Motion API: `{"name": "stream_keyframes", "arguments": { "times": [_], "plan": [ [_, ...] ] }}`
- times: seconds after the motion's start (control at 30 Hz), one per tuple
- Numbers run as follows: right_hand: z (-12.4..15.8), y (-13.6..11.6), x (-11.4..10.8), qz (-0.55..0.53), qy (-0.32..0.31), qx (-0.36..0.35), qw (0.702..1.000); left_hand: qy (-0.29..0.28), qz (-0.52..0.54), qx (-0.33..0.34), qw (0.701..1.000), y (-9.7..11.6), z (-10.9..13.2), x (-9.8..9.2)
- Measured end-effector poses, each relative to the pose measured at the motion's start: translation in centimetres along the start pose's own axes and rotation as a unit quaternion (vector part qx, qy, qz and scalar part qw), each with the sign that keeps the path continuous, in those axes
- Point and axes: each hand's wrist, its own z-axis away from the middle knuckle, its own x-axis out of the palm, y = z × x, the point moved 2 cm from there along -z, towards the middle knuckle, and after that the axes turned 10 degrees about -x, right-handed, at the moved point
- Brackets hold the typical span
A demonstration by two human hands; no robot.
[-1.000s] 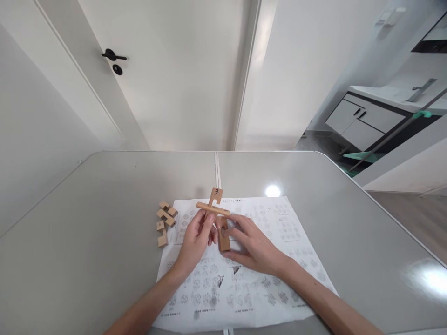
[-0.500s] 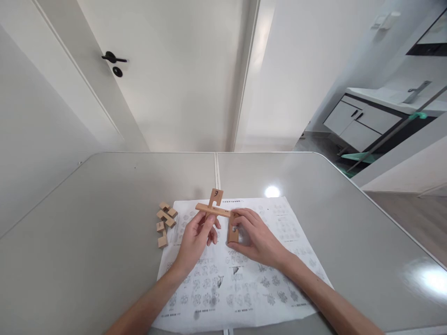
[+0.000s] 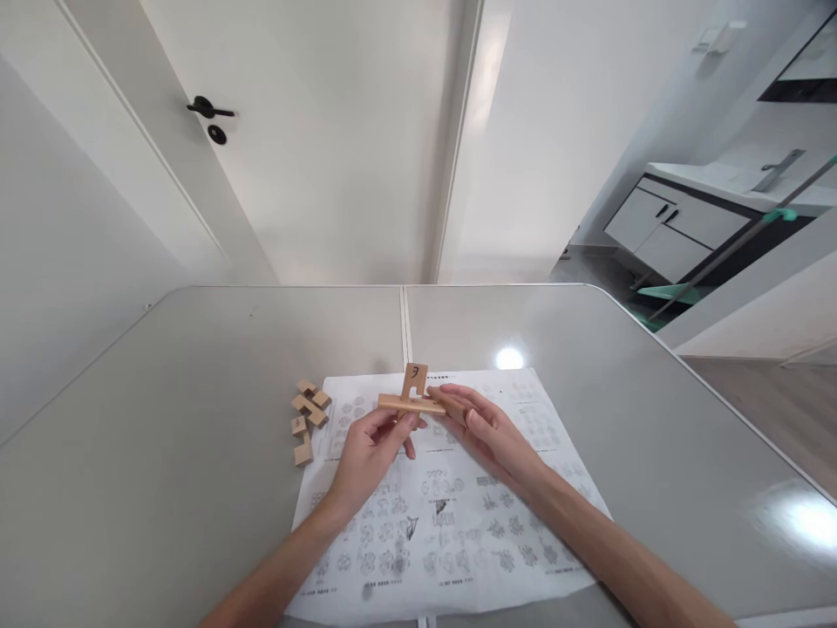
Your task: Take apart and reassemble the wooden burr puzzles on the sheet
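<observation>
Over the printed sheet, my left hand (image 3: pixel 376 445) pinches two crossed wooden puzzle pieces. One is a flat notched piece (image 3: pixel 413 378) marked with a 3, standing up; the other is a bar-like piece (image 3: pixel 398 403) lying across it. My right hand (image 3: pixel 493 427) grips another wooden puzzle piece (image 3: pixel 451 405), tilted, with its far end close to the right end of the bar. Whether those two touch I cannot tell. My fingers hide the lower parts of the pieces.
Several loose wooden pieces (image 3: pixel 307 410) lie in a small cluster left of the paper sheet (image 3: pixel 458 558). The sheet bears printed diagrams and rests on a grey table (image 3: pixel 196 419). Behind the table stands a white door (image 3: pixel 327 157); a sink cabinet (image 3: pixel 667 222) is at right.
My right hand has turned its piece from upright to tilted and brought it against or near the bar. The crossed pieces in my left hand have shifted slightly right and down.
</observation>
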Motion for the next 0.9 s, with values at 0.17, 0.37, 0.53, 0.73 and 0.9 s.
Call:
{"name": "stream_keyframes", "arguments": {
  "times": [0.17, 0.37, 0.53, 0.73, 0.9],
  "plan": [
    [0.1, 0.5, 0.5, 0.008, -0.026, 0.014, 1.000, 0.000, -0.007, -0.006, 1.000, 0.6, 0.2, 0.1],
    [0.1, 0.8, 0.3, 0.008, -0.034, 0.018, 0.999, -0.012, -0.016, 0.004, 1.000, 0.3, 0.1, 0.0],
    [0.2, 1.0, 0.5, -0.017, -0.044, 0.017, 0.999, -0.017, -0.043, 0.007, 0.999, -0.3, 0.1, 0.2],
    [0.1, 0.5, 1.0, -0.045, -0.054, 0.015, 0.997, -0.061, -0.137, 0.033, 0.988, -1.0, 0.6, 0.9],
    [0.0, -0.2, 1.2, -0.062, -0.060, 0.022, 0.996, -0.093, -0.230, 0.068, 0.966, -0.6, 0.9, 1.3]
  ]
}}
